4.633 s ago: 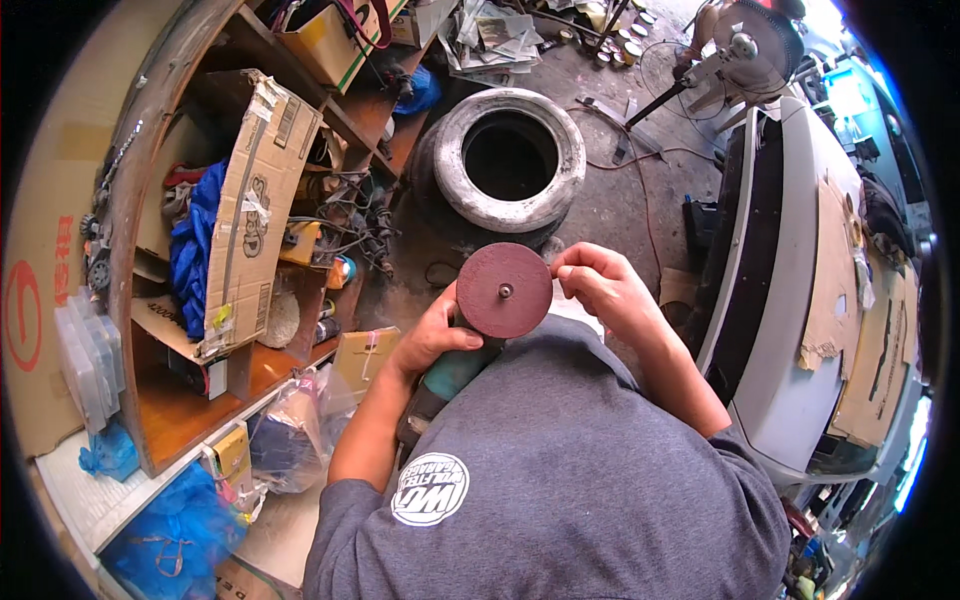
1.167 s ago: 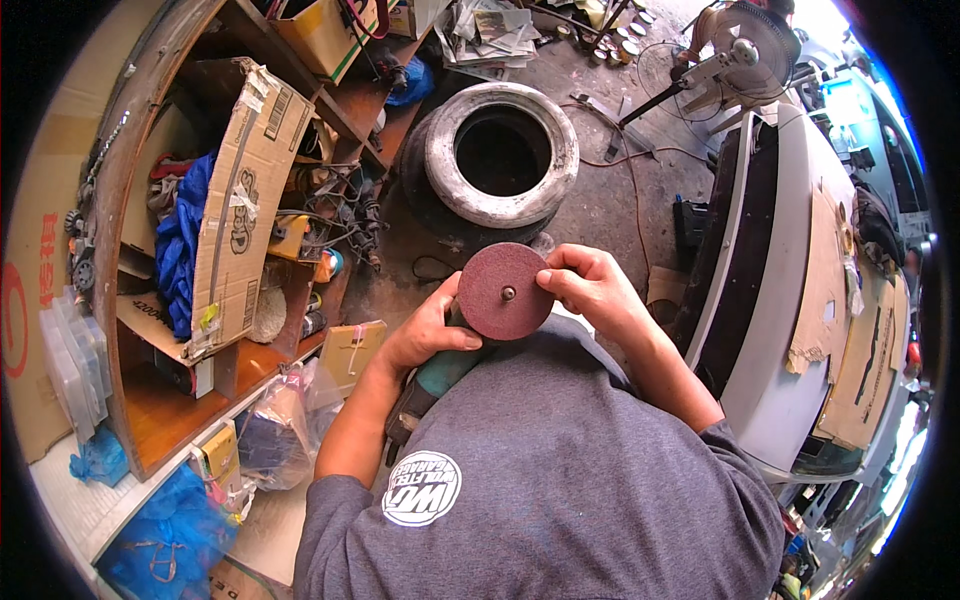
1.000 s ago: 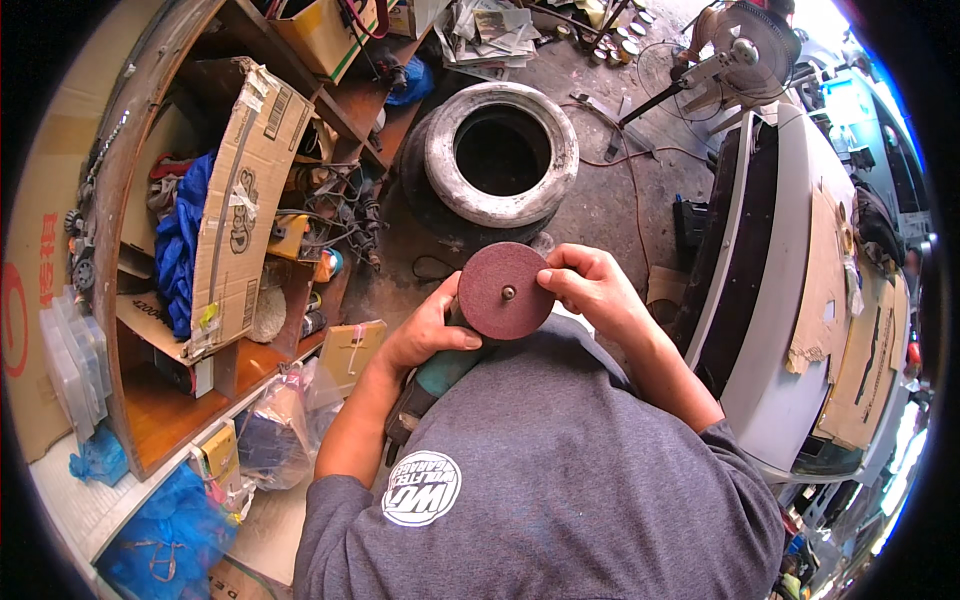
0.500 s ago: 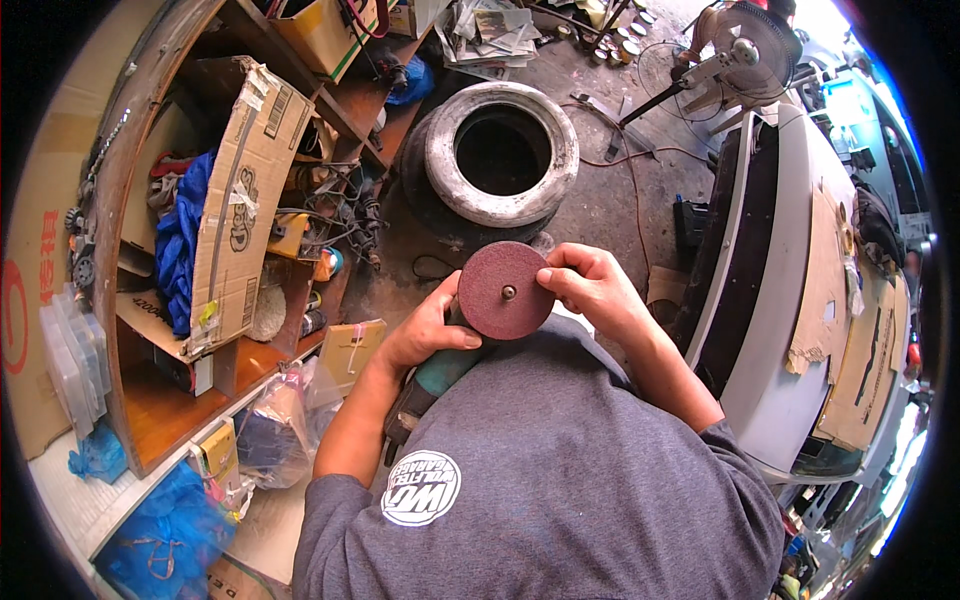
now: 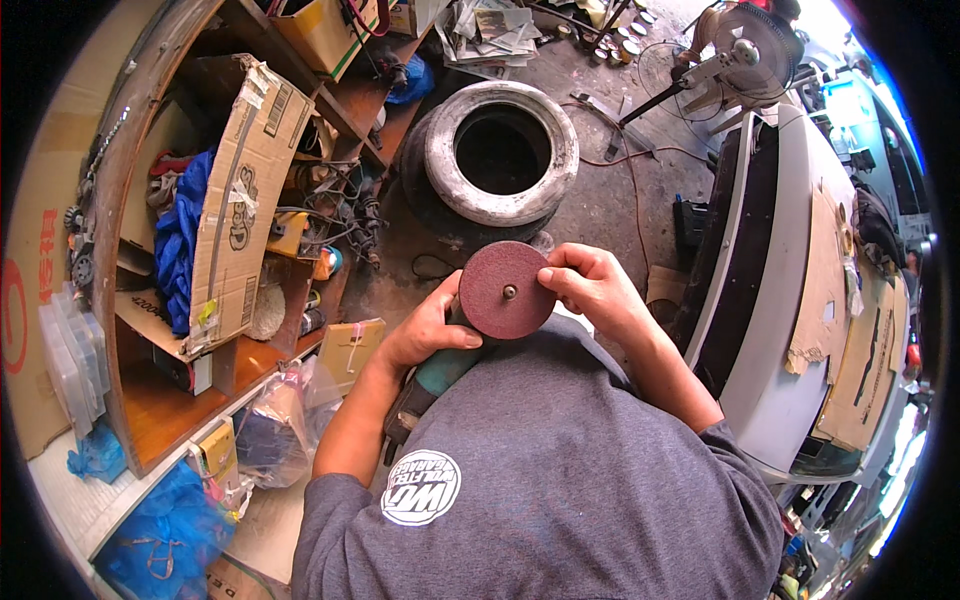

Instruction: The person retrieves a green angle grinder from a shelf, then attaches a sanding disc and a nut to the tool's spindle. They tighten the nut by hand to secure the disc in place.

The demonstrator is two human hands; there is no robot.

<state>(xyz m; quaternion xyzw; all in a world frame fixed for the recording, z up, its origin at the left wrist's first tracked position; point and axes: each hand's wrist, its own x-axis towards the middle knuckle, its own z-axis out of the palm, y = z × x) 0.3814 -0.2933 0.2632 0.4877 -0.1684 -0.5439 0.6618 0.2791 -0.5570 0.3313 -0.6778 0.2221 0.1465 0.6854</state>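
A round, dark red sanding disc (image 5: 490, 310) with a metal nut (image 5: 509, 292) at its centre faces up in front of my chest. It sits at the head of a green and black angle grinder (image 5: 440, 375), whose body runs back along my left forearm. My left hand (image 5: 435, 325) is wrapped round the grinder's head, thumb beside the disc's lower left edge. My right hand (image 5: 585, 285) pinches the disc's right edge between thumb and fingers. The disc hides most of the grinder's head and some of the left fingers.
Beyond the disc, worn tyres (image 5: 560, 160) are stacked on the floor. Wooden shelves with a cardboard box (image 5: 250, 200) line the left. A pedestal fan (image 5: 740, 60) stands far right, its cable trailing. A grey car panel (image 5: 770, 300) bounds the right side.
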